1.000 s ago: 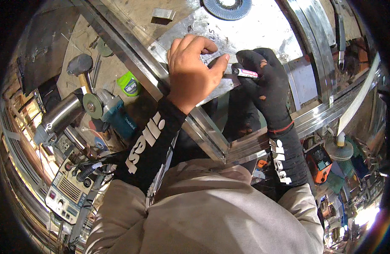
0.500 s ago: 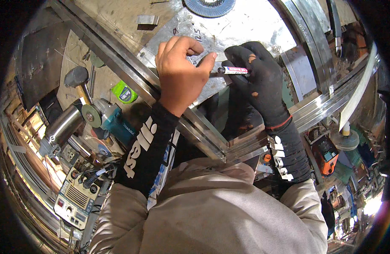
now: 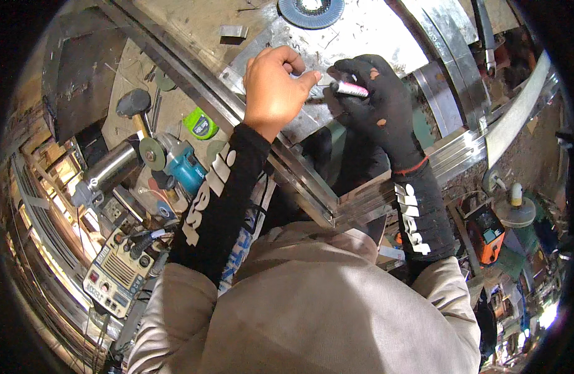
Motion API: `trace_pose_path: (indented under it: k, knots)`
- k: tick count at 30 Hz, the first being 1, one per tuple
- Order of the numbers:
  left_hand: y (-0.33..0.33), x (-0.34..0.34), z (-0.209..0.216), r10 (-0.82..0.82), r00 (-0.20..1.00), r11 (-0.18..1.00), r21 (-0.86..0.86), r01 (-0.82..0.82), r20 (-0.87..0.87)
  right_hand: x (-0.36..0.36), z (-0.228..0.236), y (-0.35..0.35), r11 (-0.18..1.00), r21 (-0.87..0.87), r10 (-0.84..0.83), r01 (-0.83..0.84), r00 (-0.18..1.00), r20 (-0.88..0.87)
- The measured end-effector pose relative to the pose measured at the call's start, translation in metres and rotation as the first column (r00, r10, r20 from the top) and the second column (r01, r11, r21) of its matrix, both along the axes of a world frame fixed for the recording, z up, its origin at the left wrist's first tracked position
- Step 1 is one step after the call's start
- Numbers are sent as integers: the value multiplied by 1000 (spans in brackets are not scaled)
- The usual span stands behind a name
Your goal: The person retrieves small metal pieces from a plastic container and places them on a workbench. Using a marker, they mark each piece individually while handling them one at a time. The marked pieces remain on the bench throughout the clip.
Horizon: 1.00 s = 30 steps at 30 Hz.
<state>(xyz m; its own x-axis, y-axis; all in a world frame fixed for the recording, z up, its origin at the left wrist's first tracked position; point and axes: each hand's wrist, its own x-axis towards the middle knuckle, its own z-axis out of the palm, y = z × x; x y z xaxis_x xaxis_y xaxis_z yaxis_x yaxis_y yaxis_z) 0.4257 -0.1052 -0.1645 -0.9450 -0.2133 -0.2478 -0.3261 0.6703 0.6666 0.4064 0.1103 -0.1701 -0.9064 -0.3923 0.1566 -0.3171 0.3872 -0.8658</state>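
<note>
Shirt (image 3: 324,293): beige fabric; fills the lower centre of the view.
Arm sleeves (image 3: 215,209): black with white lettering; one on each forearm.
Left hand (image 3: 273,90): bare, back upward, fingers curled, thumb extended toward the right; the undersides of the fingertips are hidden, so it cannot be told whether anything is pinched.
Right hand (image 3: 386,109): in a black glove with small holes; fingers closed about a marker (image 3: 350,89).
Marker: white barrel with pink print; held at a tilt over the metal sheet (image 3: 386,37), to the right of the left thumb. Its leftward end appears to be the writing end, but glove and shadow obscure it.
Metal frame (image 3: 361,204): bright bars meeting at a corner just beyond the shirt; one side runs to the upper left beneath the left wrist, the other to the right.
Metal sheet: scratched, reflective plate below the hands.
Grinder (image 3: 187,167): teal body, disc fitted; lies left of the left forearm.
Green case (image 3: 201,124): rounded; between grinder and metal frame.
Mallet (image 3: 133,103): dark head, wooden handle; beyond the grinder.
Metal block (image 3: 234,31): small; left of the flap disc (image 3: 312,12).
Flap disc: grey-blue, flat at the sheet's far part; cut by the upper edge.
</note>
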Motion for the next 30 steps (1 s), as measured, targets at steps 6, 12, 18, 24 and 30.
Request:
trace_pose_path:
  k: [6,12,18,24,30]
  knots:
    - [1,3,-2,-65,988,993,-103,50,-143,-5,0,-2,1000,9,-2,2,1000,-21]
    - [-12,2,-4,-46,998,993,109,49,-31,-7,-6,3,981,-67,-166,180,970,178]
    - [-18,9,-5,-160,963,982,68,178,-218,-8,-5,16,891,-342,-92,297,858,505]
    - [-3,21,-7,-145,959,988,-94,126,-243,-12,6,38,902,-297,-78,314,794,602]
    - [-1,21,-7,-163,958,979,-158,127,-237,-16,1,38,837,-462,-30,294,867,497]
